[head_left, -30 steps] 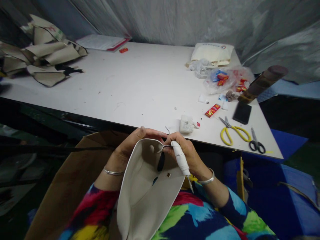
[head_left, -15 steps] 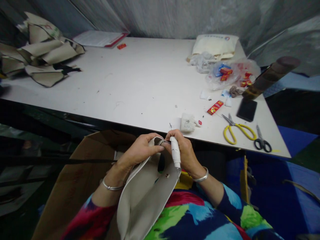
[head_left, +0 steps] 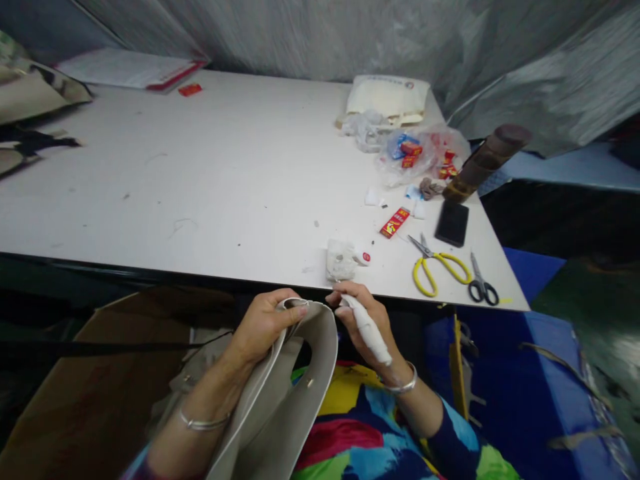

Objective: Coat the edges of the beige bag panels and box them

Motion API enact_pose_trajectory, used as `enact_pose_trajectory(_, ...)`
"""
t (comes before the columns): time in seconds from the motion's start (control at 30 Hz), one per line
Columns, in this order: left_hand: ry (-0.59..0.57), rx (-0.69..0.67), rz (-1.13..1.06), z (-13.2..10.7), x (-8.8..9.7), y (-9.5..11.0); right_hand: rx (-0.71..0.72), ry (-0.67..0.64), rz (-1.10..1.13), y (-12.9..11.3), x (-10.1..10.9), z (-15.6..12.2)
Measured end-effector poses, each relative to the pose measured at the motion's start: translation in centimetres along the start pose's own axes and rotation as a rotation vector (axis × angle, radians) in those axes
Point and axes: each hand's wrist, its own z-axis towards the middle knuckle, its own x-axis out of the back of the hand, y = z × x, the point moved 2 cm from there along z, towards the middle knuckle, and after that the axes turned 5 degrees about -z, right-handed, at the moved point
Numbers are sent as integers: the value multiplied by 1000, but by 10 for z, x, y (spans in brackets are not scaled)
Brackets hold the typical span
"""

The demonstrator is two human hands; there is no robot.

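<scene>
My left hand [head_left: 267, 327] is closed, thumb and fingers pinching the upper rim of a beige bag [head_left: 295, 427] that hangs open over my lap. The bag has a cut-out hole near its rim and a small metal snap on the inner wall. Just right of the rim, apart from it, my right hand [head_left: 367, 320] is curled round a slim tool with a white-wrapped grip [head_left: 369, 333]. The tool's tip is hard to make out. Beyond my right fingers, a whitish translucent block [head_left: 341, 260] sits at the table's front edge.
On the white table [head_left: 225, 167] lie yellow-handled scissors [head_left: 443, 267], black-handled scissors [head_left: 483, 283], a phone [head_left: 452, 223] and a red packet [head_left: 395, 223]. A dark cylinder [head_left: 485, 163] stands behind them. Beige bags [head_left: 40, 93] are at far left, a cardboard box [head_left: 100, 387] below.
My right hand has come away from the bag's rim with the white-wrapped tool. My left hand still pinches the rim. The view has shifted to the right.
</scene>
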Motion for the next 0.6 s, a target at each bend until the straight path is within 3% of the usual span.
enact_pose_trajectory(0.17, 16, 39, -2, 15, -12, -8, -127, 220, -189, 15, 39, 3)
enact_pose_trajectory(0.3, 57, 30, 17, 24, -16, -14, -289, 294, -171, 22, 49, 8)
enact_pose_trajectory(0.6, 90, 67, 29, 41, -23, -26, -163, 284, -169, 35, 41, 17)
